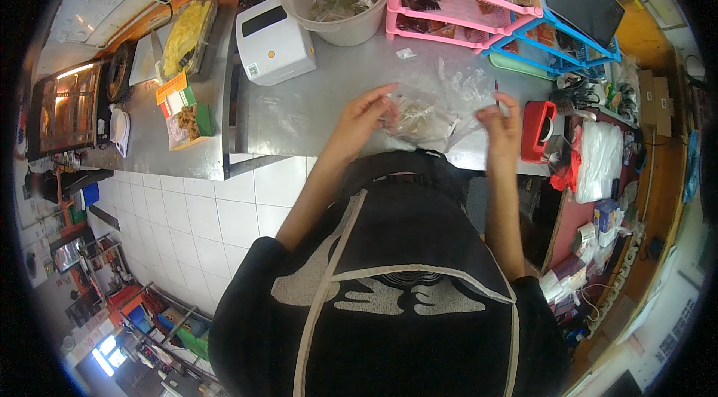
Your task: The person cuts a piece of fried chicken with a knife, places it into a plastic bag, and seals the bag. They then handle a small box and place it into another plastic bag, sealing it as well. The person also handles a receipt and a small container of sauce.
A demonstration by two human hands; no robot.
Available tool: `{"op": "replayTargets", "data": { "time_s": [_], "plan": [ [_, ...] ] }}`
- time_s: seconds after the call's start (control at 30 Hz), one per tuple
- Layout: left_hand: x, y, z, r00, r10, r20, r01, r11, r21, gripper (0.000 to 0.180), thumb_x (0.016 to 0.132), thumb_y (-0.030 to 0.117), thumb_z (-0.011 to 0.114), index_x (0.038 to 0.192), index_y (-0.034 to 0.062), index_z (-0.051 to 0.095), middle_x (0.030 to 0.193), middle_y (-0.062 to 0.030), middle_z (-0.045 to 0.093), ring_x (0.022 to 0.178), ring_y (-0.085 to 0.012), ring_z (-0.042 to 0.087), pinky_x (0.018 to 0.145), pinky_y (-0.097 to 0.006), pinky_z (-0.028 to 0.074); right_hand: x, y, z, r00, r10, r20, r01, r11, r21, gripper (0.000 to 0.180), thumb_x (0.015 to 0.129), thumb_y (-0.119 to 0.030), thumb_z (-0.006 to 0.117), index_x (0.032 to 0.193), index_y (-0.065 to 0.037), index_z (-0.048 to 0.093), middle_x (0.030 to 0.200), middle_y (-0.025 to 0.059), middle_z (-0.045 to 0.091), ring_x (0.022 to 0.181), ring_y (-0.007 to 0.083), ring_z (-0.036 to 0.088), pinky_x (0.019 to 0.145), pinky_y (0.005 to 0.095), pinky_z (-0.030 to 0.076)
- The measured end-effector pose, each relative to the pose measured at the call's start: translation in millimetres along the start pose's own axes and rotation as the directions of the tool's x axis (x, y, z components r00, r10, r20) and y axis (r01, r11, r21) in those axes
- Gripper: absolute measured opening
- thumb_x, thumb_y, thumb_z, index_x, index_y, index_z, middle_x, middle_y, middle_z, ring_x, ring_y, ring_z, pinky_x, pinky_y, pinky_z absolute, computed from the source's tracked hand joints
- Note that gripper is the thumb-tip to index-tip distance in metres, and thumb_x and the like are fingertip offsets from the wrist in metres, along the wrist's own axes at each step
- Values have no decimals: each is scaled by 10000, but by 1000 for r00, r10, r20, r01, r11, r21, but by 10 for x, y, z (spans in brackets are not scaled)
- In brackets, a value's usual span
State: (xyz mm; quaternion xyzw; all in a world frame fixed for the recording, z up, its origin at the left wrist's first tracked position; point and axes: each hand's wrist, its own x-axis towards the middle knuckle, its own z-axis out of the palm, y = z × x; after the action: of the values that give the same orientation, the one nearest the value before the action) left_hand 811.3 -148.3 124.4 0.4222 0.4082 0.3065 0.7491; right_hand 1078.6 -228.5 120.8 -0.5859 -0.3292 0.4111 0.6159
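A clear plastic bag (421,121) with pale, brownish contents lies at the steel counter's front edge, close to my body. The fingers of my left hand (366,116) are closed on its left side. On the other side, my right hand (502,124) has its fingers curled, and thin clear film stretches from the bag toward the thumb. Exactly where the fingers meet the film is hard to see. More crumpled clear plastic (465,89) lies just beyond, between the bag and my right hand.
Behind stand a white label printer (275,45), a translucent tub (336,32) holding greenish packets, and a pink rack (441,29) beside a blue rack (572,60), both with filled packets. A red container (534,131) sits right. At left are a yellow-filled tray (185,38) and an open box (184,116).
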Motion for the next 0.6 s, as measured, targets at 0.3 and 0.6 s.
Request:
{"op": "replayTargets", "data": {
  "time_s": [0.3, 0.6],
  "plan": [
    [139, -161, 390, 765, 631, 128, -501, 459, 734, 359, 969, 161, 587, 1286, -7, 584, 1356, -154, 538, 1221, -217, 535, 1007, -383, 449, -48, 57, 780, 975, 38, 220, 12, 976, -219, 449, 903, 59, 591, 1313, -88, 482, 885, 11, 557, 751, 55, 521, 620, 212, 415],
    [880, -826, 76, 957, 214, 194, -231, 971, 69, 210, 971, 148, 552, 1092, 0, 639, 1000, -127, 691, 989, -194, 634, 920, -327, 480, 74, -272, 616, 965, -103, 242, 235, 750, -618, 457, 822, -71, 661, 1259, -77, 529, 817, 135, 621, 692, 301, 627, 636, 404, 507]
  ]
}}
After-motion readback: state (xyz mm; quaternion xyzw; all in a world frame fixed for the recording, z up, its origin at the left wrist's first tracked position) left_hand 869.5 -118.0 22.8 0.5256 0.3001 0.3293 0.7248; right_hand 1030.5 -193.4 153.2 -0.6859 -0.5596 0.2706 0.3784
